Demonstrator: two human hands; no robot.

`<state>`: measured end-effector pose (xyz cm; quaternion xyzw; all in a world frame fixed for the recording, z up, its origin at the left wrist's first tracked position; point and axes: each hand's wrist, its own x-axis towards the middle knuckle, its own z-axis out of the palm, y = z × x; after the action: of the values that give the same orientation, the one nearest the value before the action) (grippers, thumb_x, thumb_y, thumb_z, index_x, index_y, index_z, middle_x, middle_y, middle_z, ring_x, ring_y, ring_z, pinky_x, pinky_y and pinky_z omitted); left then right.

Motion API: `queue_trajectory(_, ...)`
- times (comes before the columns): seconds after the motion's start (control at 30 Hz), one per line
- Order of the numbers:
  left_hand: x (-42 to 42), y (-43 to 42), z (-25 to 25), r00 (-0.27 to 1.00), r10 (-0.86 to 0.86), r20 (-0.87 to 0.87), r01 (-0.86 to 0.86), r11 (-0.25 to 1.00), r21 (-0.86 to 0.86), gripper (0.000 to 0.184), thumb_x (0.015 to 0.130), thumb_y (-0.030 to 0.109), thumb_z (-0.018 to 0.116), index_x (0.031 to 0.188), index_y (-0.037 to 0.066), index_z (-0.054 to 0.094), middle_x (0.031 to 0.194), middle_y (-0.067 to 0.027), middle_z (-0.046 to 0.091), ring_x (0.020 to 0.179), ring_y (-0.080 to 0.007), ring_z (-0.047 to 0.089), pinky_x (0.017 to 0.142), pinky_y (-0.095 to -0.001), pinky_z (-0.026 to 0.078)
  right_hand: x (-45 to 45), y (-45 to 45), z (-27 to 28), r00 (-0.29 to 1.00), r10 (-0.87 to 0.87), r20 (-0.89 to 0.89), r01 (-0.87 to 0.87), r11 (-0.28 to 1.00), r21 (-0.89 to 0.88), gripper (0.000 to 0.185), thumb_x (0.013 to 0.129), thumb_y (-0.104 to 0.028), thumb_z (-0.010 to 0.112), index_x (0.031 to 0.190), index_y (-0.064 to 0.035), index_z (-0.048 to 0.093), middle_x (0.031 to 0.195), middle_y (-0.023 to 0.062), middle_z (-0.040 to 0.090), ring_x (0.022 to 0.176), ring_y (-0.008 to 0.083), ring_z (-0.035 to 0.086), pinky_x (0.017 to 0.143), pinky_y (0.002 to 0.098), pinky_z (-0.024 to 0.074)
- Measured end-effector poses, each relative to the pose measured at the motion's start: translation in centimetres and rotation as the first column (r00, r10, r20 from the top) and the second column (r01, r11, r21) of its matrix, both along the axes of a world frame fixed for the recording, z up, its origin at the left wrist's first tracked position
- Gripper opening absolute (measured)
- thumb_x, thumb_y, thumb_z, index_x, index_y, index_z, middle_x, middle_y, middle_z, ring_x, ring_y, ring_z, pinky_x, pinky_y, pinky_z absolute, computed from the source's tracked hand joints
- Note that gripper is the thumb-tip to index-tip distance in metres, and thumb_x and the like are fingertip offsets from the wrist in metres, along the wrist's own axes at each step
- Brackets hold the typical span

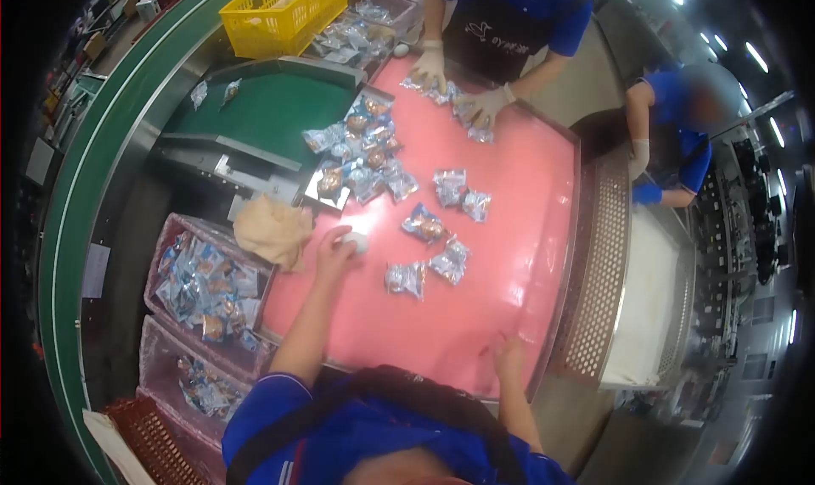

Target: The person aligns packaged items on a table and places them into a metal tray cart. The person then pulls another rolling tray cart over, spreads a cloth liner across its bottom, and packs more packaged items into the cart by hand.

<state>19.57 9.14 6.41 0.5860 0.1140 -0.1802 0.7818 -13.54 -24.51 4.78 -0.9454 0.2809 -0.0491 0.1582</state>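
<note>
My left hand (334,249) rests at the left of the pink table (365,315), its fingers closed round a small white round object (355,243). Bare and with its fingers apart, my right hand (508,355) hovers by the table's near right part. Between and beyond my hands lie several silvery-blue wrapped packets, among them a near packet (405,280), another packet (450,260) and one with a brown item showing (424,224). Farther left, a pile of packets (361,158) spreads from the metal chute onto the table. A beige cloth (273,232) sits left of my left hand.
Across the table, a co-worker's gloved hands (484,107) touch more packets. Another person (671,137) stands at the right by a perforated metal rack (598,264). Bins of packets (157,264) stand at left. A green conveyor (255,112) and yellow crate (280,22) are beyond.
</note>
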Motion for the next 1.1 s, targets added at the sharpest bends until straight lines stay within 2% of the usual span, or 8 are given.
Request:
queue_trajectory(0.2, 15.1, -7.9, 0.8, 0.801, -0.132, 0.583, -0.04, 0.961, 0.273, 0.036, 0.079, 0.005, 0.068, 0.115, 0.004, 0.061, 0.111, -0.0092, 0.057, 0.095, -0.0183, 0.06, 0.071, -0.0286, 0.054, 8.2, 3.7, -5.9, 0.946, -0.316, -0.071, 0.271, 0.892, -0.361, 0.047, 0.088, -0.026, 0.056, 0.13, -0.0054, 0.049, 0.134, 0.0211, 0.041, 0.125, 0.0398, 0.038, 0.103, 0.0538, 0.0307)
queue_trajectory(0.33, 25.0, -12.5, 3.2, 0.632, -0.259, 0.73, -0.173, 0.872, 0.459, 0.032, 0.073, 0.005, 0.068, 0.104, 0.005, 0.063, 0.107, -0.01, 0.056, 0.091, -0.0249, 0.061, 0.075, -0.0339, 0.054, 9.3, 4.3, -7.2, 0.872, -0.477, -0.112, 0.444, 0.865, -0.233, 0.056, 0.089, -0.022, 0.053, 0.139, -0.0015, 0.038, 0.14, 0.028, 0.034, 0.132, 0.0432, 0.029, 0.107, 0.0569, 0.0214)
queue_trajectory(0.5, 35.6, -18.3, 1.3, 0.658, -0.502, 0.561, -0.149, 0.644, 0.751, 0.03, 0.074, 0.008, 0.066, 0.105, 0.012, 0.064, 0.11, -0.0113, 0.055, 0.101, -0.0311, 0.059, 0.083, -0.0416, 0.05, 9.1, 4.3, -7.7, 0.869, -0.478, -0.131, 0.438, 0.864, -0.246, 0.058, 0.09, -0.024, 0.05, 0.142, -0.0035, 0.034, 0.142, 0.0276, 0.03, 0.132, 0.0449, 0.025, 0.107, 0.0586, 0.0176)
queue_trajectory(0.73, 42.7, -22.2, -2.8, 0.644, -0.571, 0.509, -0.303, 0.421, 0.855, 0.033, 0.077, 0.011, 0.064, 0.11, 0.014, 0.062, 0.115, -0.0103, 0.055, 0.108, -0.0311, 0.057, 0.09, -0.0452, 0.046, 10.0, 4.2, -6.2, 0.836, -0.509, -0.206, 0.472, 0.858, -0.203, 0.058, 0.091, -0.028, 0.047, 0.142, -0.0035, 0.034, 0.141, 0.028, 0.03, 0.131, 0.0468, 0.025, 0.105, 0.0604, 0.0166)
queue_trajectory(0.8, 42.8, -21.6, -3.1, 0.695, -0.573, 0.434, -0.317, 0.297, 0.901, 0.035, 0.077, 0.012, 0.065, 0.111, 0.015, 0.062, 0.117, -0.0102, 0.055, 0.111, -0.0309, 0.055, 0.092, -0.0469, 0.045, 9.7, 4.1, -6.4, 0.843, -0.5, -0.196, 0.461, 0.861, -0.214, 0.058, 0.091, -0.029, 0.046, 0.142, -0.0035, 0.035, 0.141, 0.0275, 0.032, 0.13, 0.0465, 0.026, 0.105, 0.0605, 0.0169)
queue_trajectory(0.9, 41.8, -19.7, -2.3, 0.565, -0.593, 0.574, -0.476, 0.334, 0.814, 0.045, 0.075, 0.016, 0.068, 0.119, 0.016, 0.059, 0.131, -0.0085, 0.047, 0.126, -0.0313, 0.041, 0.099, -0.0505, 0.038, 9.5, 4.0, -6.9, 0.852, -0.489, -0.186, 0.444, 0.864, -0.235, 0.058, 0.091, -0.029, 0.047, 0.142, -0.0036, 0.036, 0.141, 0.0269, 0.032, 0.131, 0.046, 0.026, 0.106, 0.0598, 0.0179)
queue_trajectory(0.93, 40.6, -18.7, -0.5, 0.603, -0.607, 0.518, -0.422, 0.308, 0.853, 0.051, 0.077, 0.021, 0.067, 0.126, 0.018, 0.054, 0.14, -0.0099, 0.041, 0.133, -0.034, 0.032, 0.102, -0.0607, 0.031, 9.5, 4.1, -6.7, 0.852, -0.489, -0.186, 0.442, 0.863, -0.246, 0.058, 0.091, -0.028, 0.048, 0.142, -0.0037, 0.036, 0.141, 0.0266, 0.033, 0.131, 0.0458, 0.027, 0.106, 0.0595, 0.0184)
queue_trajectory(1.1, 34.1, -9.9, 2.3, 0.729, -0.598, 0.331, -0.455, -0.063, 0.888, 0.061, 0.08, 0.038, 0.063, 0.137, 0.026, 0.045, 0.15, -0.0106, 0.029, 0.138, -0.0389, 0.024, 0.099, -0.0722, 0.024, 8.9, 4.0, -7.1, 0.85, -0.48, -0.218, 0.417, 0.865, -0.28, 0.056, 0.092, -0.029, 0.046, 0.142, -0.0067, 0.037, 0.145, 0.0249, 0.032, 0.133, 0.044, 0.029, 0.106, 0.0571, 0.0222)
